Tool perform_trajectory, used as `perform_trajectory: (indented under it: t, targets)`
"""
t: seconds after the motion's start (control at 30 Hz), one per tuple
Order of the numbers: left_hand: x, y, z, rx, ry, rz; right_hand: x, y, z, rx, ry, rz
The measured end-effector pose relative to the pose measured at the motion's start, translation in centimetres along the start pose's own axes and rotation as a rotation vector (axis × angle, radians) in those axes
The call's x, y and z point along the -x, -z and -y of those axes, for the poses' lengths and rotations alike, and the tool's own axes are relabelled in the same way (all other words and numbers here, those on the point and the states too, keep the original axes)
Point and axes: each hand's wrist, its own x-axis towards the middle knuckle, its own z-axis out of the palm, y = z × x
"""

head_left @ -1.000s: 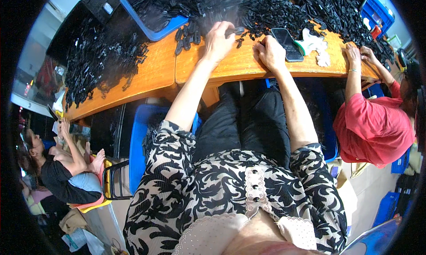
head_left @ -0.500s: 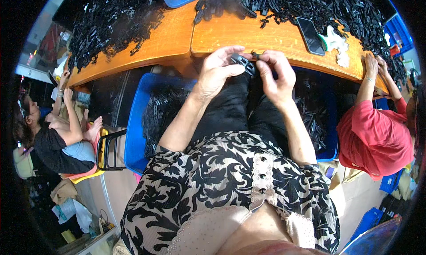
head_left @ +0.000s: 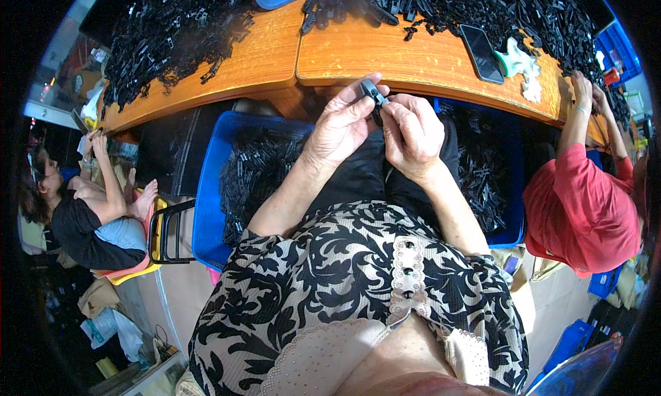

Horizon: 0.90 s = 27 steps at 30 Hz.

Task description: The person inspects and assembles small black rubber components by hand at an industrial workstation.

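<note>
Above my lap, close to the table's front edge, my left hand (head_left: 337, 129) grips a small black plastic clip (head_left: 371, 90) between thumb and fingers. The fingertips of my right hand (head_left: 413, 131) are pressed together against the clip's lower end. Whether a separate small piece sits in the right fingers is hidden. On the wooden table (head_left: 385, 60) ahead lie heaps of similar black plastic parts (head_left: 441, 7), with another heap (head_left: 175, 41) to the left.
Blue bins holding black parts flank my legs, one left (head_left: 205, 189) and one right (head_left: 515, 217). A phone (head_left: 482, 54) lies on the table beside a white-and-green object (head_left: 520, 64). One person (head_left: 100, 220) sits left, another in red (head_left: 585, 210) sits right.
My right hand has moved left to meet the clip, its fingers now against it. My left hand has turned the clip more upright. The person on the right has shifted their hands.
</note>
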Motion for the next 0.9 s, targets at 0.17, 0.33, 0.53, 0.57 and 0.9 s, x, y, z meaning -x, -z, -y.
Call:
perform_trajectory:
  t: [0.17,0.33,0.53,0.57,0.9]
  targets:
    - [0.2,-0.9,-1.2,-0.306,0.046,-0.26,-0.5,0.8,-0.2,-0.049,-0.061,0.041]
    - [0.6,-0.7,-2.1,-0.384,0.126,-0.237,-1.7,1.4,-0.4,-0.208,-0.065,0.238]
    - [1.1,0.0,-2.4,-0.382,0.243,-0.173,-1.3,1.1,-0.9,-0.205,0.001,0.308]
    - [1.2,0.2,-2.5,-0.391,0.267,-0.186,-1.2,1.0,-0.9,-0.208,0.0,0.309]
    - [0.9,0.2,-2.7,-0.309,0.364,-0.212,-1.3,1.6,-1.1,-0.021,0.138,0.366]
